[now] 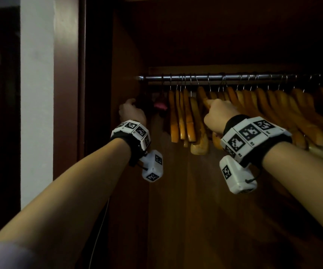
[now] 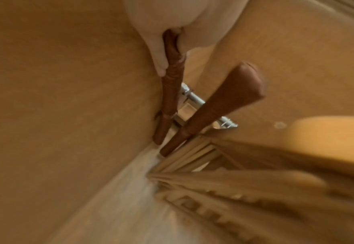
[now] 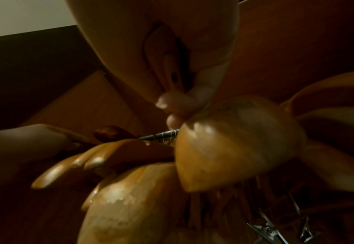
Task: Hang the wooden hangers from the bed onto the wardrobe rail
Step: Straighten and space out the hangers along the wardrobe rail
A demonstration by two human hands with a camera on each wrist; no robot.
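Inside the wardrobe a metal rail (image 1: 215,77) carries a long row of wooden hangers (image 1: 254,101). My right hand (image 1: 213,106) reaches into the row and curls its fingers (image 3: 178,102) over the shoulder of one wooden hanger (image 3: 234,140) that hangs from the rail (image 3: 161,135). At the rail's left end my left hand (image 1: 131,110) pinches the arm of a brown padded hanger (image 2: 171,82) close to the wardrobe's side wall. A second padded hanger (image 2: 226,99) hangs just to its right.
The wardrobe's side panel (image 1: 125,65) stands right beside my left hand. Something pink (image 1: 160,105) hangs by the padded hangers. Metal clip hangers (image 3: 265,229) show low in the right wrist view. Below the hangers the wardrobe's back panel (image 1: 195,191) is bare.
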